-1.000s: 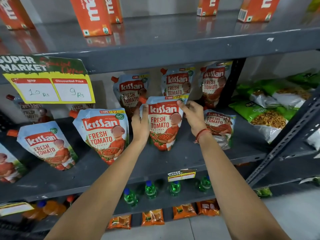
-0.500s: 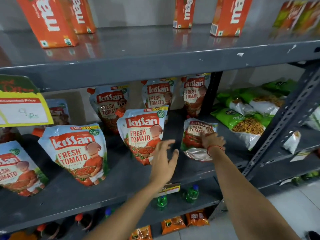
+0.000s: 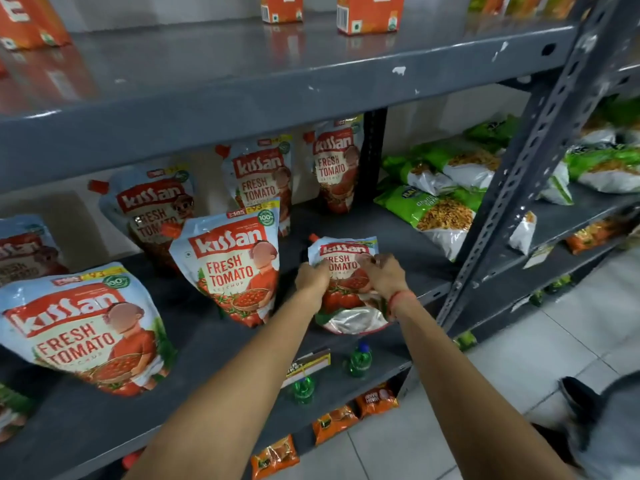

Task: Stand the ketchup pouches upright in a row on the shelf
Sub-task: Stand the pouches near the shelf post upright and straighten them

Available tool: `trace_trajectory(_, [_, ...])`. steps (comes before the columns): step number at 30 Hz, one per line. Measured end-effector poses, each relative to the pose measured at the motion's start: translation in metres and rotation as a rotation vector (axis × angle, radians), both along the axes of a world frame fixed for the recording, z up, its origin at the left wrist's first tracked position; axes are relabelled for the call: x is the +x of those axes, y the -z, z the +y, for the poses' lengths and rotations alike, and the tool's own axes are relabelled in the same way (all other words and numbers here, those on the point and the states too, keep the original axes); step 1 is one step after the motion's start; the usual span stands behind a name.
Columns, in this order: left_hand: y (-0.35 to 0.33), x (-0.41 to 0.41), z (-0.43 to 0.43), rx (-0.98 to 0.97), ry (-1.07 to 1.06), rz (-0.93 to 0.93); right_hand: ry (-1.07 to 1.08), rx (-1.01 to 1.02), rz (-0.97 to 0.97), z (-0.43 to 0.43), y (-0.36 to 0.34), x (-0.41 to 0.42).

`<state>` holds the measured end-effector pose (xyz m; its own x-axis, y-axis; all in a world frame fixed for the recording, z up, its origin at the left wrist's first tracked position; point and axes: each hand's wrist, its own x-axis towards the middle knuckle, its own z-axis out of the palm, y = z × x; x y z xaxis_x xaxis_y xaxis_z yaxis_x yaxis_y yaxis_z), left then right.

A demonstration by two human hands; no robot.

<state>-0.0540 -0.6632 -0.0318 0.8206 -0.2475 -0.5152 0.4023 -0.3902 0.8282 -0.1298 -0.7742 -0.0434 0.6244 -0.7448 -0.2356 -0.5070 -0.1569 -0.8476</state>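
A ketchup pouch (image 3: 346, 296) lies tilted back near the right end of the grey middle shelf (image 3: 214, 348), its silver base toward me. My left hand (image 3: 311, 277) grips its left side and my right hand (image 3: 386, 275) grips its right side. Left of it a pouch (image 3: 235, 268) stands upright in the front row, and a further pouch (image 3: 83, 327) stands at the front left. Behind them several more pouches lean against the back wall, among them one (image 3: 259, 178) in the middle and one (image 3: 334, 168) by the black upright.
A grey perforated post (image 3: 512, 188) rises right of my hands. Green snack bags (image 3: 436, 209) lie beyond the black upright. Orange cartons (image 3: 370, 12) stand on the shelf above. Green bottles (image 3: 360, 358) and orange packets (image 3: 334, 422) sit on the shelves below.
My left hand left the upright middle pouch and crossed right. Both hands now hold the lying pouch at the right end. The view has swung right and down.
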Motion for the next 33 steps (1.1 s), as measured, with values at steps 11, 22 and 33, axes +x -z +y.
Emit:
trace_trajectory(11, [-0.027,0.007,-0.007,-0.259,-0.075,0.153,0.266,0.462,-0.225,-0.020,-0.023,0.014])
trace_trajectory(22, [-0.100,0.008,-0.016,-0.309,0.210,-0.704,0.102,0.312,-0.696,-0.049,-0.101,0.010])
trace_trajectory(33, [-0.073,0.001,-0.043,-0.470,0.304,-0.433,0.117,0.172,-0.656,-0.083,-0.073,0.007])
